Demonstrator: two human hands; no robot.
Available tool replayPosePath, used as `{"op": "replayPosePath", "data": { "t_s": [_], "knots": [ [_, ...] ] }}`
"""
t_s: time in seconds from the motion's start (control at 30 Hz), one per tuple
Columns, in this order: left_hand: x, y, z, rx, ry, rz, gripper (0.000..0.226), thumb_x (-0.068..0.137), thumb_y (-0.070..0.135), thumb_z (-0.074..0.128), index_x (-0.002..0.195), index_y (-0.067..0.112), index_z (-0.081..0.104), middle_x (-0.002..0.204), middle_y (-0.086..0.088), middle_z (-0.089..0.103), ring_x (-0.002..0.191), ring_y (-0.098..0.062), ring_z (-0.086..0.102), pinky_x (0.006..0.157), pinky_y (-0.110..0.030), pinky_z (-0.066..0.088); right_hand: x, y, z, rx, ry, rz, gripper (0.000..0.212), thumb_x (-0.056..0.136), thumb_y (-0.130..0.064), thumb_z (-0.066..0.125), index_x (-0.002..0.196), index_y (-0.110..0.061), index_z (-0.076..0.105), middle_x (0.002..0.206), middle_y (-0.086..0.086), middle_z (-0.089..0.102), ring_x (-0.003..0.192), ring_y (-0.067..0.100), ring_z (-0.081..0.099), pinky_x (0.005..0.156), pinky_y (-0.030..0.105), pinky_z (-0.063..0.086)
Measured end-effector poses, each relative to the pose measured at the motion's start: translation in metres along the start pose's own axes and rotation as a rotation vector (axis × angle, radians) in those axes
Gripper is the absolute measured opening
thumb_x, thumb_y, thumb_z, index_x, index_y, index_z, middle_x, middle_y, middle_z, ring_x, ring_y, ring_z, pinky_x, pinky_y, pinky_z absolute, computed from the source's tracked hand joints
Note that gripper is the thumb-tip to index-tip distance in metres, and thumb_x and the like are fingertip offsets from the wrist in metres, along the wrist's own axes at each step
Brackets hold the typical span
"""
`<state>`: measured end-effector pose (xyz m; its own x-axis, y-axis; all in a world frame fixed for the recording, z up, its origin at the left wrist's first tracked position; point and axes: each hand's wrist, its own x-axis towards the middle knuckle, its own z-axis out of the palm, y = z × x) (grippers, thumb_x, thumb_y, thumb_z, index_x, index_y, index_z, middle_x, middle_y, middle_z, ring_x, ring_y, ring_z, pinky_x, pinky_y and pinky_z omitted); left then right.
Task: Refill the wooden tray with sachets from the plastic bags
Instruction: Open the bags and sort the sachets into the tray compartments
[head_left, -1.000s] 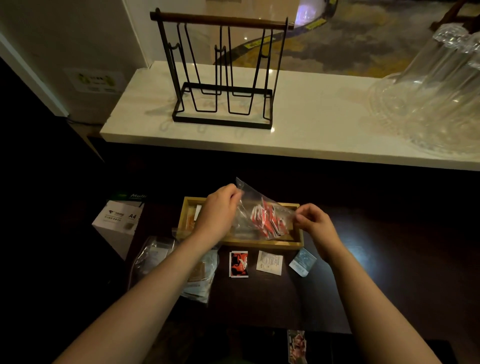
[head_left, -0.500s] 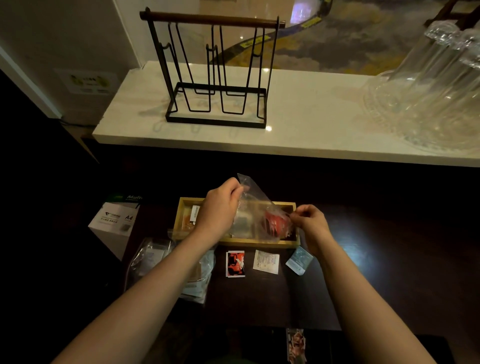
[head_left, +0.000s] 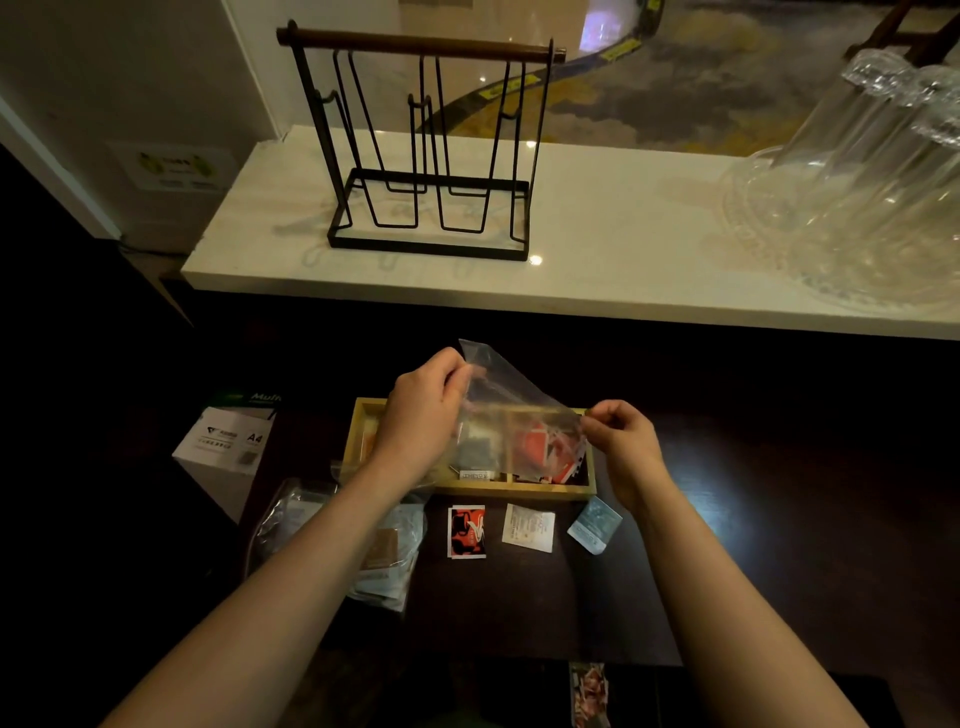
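You are holding a clear plastic bag (head_left: 511, 410) up over the wooden tray (head_left: 470, 488) at the centre of the frame, your left hand (head_left: 421, 415) pinching its upper left edge and your right hand (head_left: 621, 441) pinching its right corner, fingers curled tight on the film. The red sachets (head_left: 540, 449) seen through the bag sit at the right end of the tray, and whether they all lie in the compartment or a few hang in the bag's lower corner is hard to tell through the plastic. Judging by that, this bag looks nearly or fully emptied, so the red lot is about done. A darker sachet shows in the middle compartment, and something pale orange at the tray's left end. What is left: three loose sachets lie on the dark table just below the tray (a red and black one (head_left: 466, 531), a white one (head_left: 529, 527) and a pale blue one (head_left: 595, 525)), and more bags (head_left: 332, 530) with packets wait at lower left, under your left forearm.
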<state>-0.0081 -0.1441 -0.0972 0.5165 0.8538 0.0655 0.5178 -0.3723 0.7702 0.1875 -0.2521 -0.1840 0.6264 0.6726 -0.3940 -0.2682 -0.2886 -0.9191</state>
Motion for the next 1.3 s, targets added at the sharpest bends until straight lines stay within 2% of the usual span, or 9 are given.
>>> {"op": "replayPosePath", "data": {
  "t_s": [0.13, 0.3, 0.37, 0.43, 0.57, 0.63, 0.83, 1.0, 1.3],
  "knots": [
    [-0.002, -0.003, -0.007, -0.088, -0.017, 0.023, 0.024, 0.099, 0.022, 0.041, 0.077, 0.015, 0.048, 0.115, 0.009, 0.067, 0.063, -0.008, 0.068, 0.047, -0.027, 0.054, -0.002, -0.004, -0.002, 0.293, -0.077, 0.172, 0.013, 0.088, 0.003, 0.056, 0.087, -0.01, 0.058, 0.084, 0.007, 0.062, 0.062, 0.012, 0.062, 0.063, 0.024, 0.056],
    [-0.008, 0.007, -0.015, -0.372, -0.123, 0.035, 0.025, 0.098, 0.021, 0.041, 0.074, 0.022, 0.046, 0.093, -0.011, 0.066, 0.075, -0.042, 0.065, 0.053, -0.037, 0.059, -0.004, 0.001, 0.001, 0.347, -0.259, 0.401, 0.033, 0.092, -0.022, 0.056, 0.116, 0.001, 0.061, 0.106, 0.015, 0.068, 0.079, 0.017, 0.065, 0.071, 0.027, 0.057],
    [-0.01, 0.014, -0.018, -0.471, -0.154, 0.034, 0.025, 0.099, 0.018, 0.04, 0.075, 0.02, 0.046, 0.097, -0.029, 0.06, 0.065, -0.027, 0.068, 0.05, -0.026, 0.055, -0.009, 0.0, 0.008, 0.312, -0.326, 0.434, 0.039, 0.091, -0.033, 0.056, 0.115, -0.004, 0.063, 0.102, 0.011, 0.068, 0.082, 0.018, 0.064, 0.073, 0.029, 0.055],
    [-0.013, 0.021, -0.021, -0.558, -0.146, 0.018, 0.022, 0.099, 0.013, 0.039, 0.078, 0.007, 0.043, 0.09, -0.013, 0.068, 0.057, -0.011, 0.067, 0.046, -0.021, 0.054, -0.015, -0.003, 0.015, 0.247, -0.354, 0.389, 0.04, 0.09, -0.039, 0.056, 0.113, -0.008, 0.066, 0.103, 0.007, 0.069, 0.09, 0.02, 0.065, 0.079, 0.033, 0.052],
    [-0.023, 0.019, -0.031, -0.726, -0.124, -0.08, 0.027, 0.095, 0.029, 0.046, 0.081, 0.006, 0.047, 0.113, -0.029, 0.06, 0.083, -0.05, 0.063, 0.064, -0.059, 0.057, -0.021, -0.01, 0.019, 0.411, -0.43, 0.339, 0.039, 0.089, -0.034, 0.055, 0.111, -0.003, 0.062, 0.126, 0.017, 0.061, 0.12, 0.031, 0.056, 0.107, 0.043, 0.039],
    [-0.029, 0.015, -0.035, -0.787, -0.082, -0.138, 0.023, 0.096, 0.024, 0.044, 0.076, 0.012, 0.049, 0.114, -0.028, 0.062, 0.084, -0.046, 0.062, 0.067, -0.053, 0.056, -0.025, -0.014, 0.02, 0.579, -0.538, 0.379, 0.021, 0.091, -0.03, 0.053, 0.093, -0.01, 0.06, 0.131, 0.017, 0.057, 0.125, 0.032, 0.052, 0.11, 0.046, 0.036],
    [-0.058, -0.022, -0.035, -0.781, 0.032, -0.378, 0.027, 0.097, 0.009, 0.033, 0.075, 0.016, 0.049, 0.096, -0.013, 0.067, 0.064, -0.025, 0.065, 0.05, -0.035, 0.052, -0.037, -0.014, 0.021, 0.446, -0.52, 0.266, 0.025, 0.091, -0.023, 0.056, 0.111, -0.009, 0.057, 0.118, 0.013, 0.06, 0.113, 0.03, 0.056, 0.105, 0.048, 0.043],
    [-0.074, -0.053, -0.027, -0.684, -0.023, -0.491, 0.026, 0.098, 0.028, 0.04, 0.107, 0.006, 0.051, 0.103, -0.016, 0.065, 0.058, -0.022, 0.061, 0.045, -0.031, 0.052, -0.045, -0.009, 0.029, 0.208, -0.305, 0.114, 0.01, 0.09, -0.001, 0.054, 0.089, -0.01, 0.058, 0.084, 0.007, 0.061, 0.072, 0.018, 0.061, 0.066, 0.032, 0.056],
    [-0.081, -0.072, 0.008, -0.232, 0.242, -0.357, 0.023, 0.098, 0.021, 0.04, 0.079, 0.015, 0.051, 0.057, -0.004, 0.046, 0.045, -0.015, 0.04, 0.043, -0.027, 0.033, -0.053, 0.016, 0.04, -0.071, -0.218, 0.031, 0.026, 0.088, -0.018, 0.063, 0.113, -0.012, 0.056, 0.084, 0.006, 0.066, 0.063, 0.012, 0.061, 0.053, 0.026, 0.052]
  ]
}}
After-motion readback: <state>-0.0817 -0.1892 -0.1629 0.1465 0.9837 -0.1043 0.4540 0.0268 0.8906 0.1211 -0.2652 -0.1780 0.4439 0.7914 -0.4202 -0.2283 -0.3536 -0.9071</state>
